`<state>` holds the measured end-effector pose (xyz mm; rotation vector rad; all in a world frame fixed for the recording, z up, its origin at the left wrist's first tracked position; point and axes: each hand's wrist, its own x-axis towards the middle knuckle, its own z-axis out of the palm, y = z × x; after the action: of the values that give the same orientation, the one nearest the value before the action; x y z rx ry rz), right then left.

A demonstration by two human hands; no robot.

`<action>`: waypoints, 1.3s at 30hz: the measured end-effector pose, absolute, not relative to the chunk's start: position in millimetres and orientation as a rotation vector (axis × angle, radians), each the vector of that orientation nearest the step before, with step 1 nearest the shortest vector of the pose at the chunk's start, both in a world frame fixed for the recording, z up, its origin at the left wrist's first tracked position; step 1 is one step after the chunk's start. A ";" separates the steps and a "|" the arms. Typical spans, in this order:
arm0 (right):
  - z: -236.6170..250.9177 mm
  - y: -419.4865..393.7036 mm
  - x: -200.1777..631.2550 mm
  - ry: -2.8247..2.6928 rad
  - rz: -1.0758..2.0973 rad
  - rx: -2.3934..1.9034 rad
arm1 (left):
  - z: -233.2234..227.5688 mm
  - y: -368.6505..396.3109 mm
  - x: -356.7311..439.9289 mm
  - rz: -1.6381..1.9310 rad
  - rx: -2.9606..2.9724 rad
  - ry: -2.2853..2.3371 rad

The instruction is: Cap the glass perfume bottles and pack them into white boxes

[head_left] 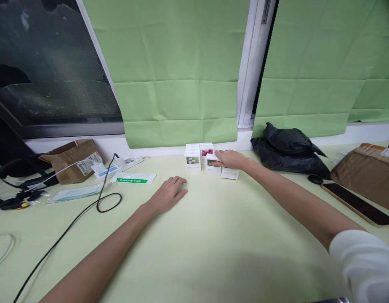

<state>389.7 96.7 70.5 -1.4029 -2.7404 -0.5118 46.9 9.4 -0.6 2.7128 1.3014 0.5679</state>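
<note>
At far edge of table (pixel 213 235), below green curtain (pixel 182 84), we see cluster of small white boxes (pixel 192 162). Our right hand (pixel 230 159) rests on 1 box with dark picture (pixel 212 163); fingers lie over its top and right side, thumb hidden, so we cannot tell if grip is closed. Another low box (pixel 230 173) sits under wrist. Our left hand (pixel 169 194) lies flat, fingers spread loosely, holding nothing, near boxes but apart. Black bag (pixel 286 149) right; black cable (pixel 102 202) left.
</note>
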 end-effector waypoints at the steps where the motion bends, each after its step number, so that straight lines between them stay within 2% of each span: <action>1: 70.1 99.6 391.5 -2.736 -0.520 -1.407 | -1.1 9.8 46.3 0.563 2.708 1.309; 16: 66.4 103.2 397.0 -2.748 -0.494 -1.324 | -6.9 10.0 45.5 0.649 2.629 1.314; 23: 68.1 68.8 371.2 -2.824 -0.502 -1.077 | -3.3 6.9 56.7 0.761 2.332 1.366; 31: 62.8 21.4 334.2 -2.848 -0.489 -0.820 | 10.1 -17.8 96.3 0.820 1.944 1.089; 39: 71.4 9.6 339.2 -2.749 -0.421 -0.856 | 9.2 -13.1 92.3 0.944 1.875 1.072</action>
<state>339.2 9.6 71.4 -0.8563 -2.7487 -0.4215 92.3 -13.1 9.2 1.8746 1.0722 0.9437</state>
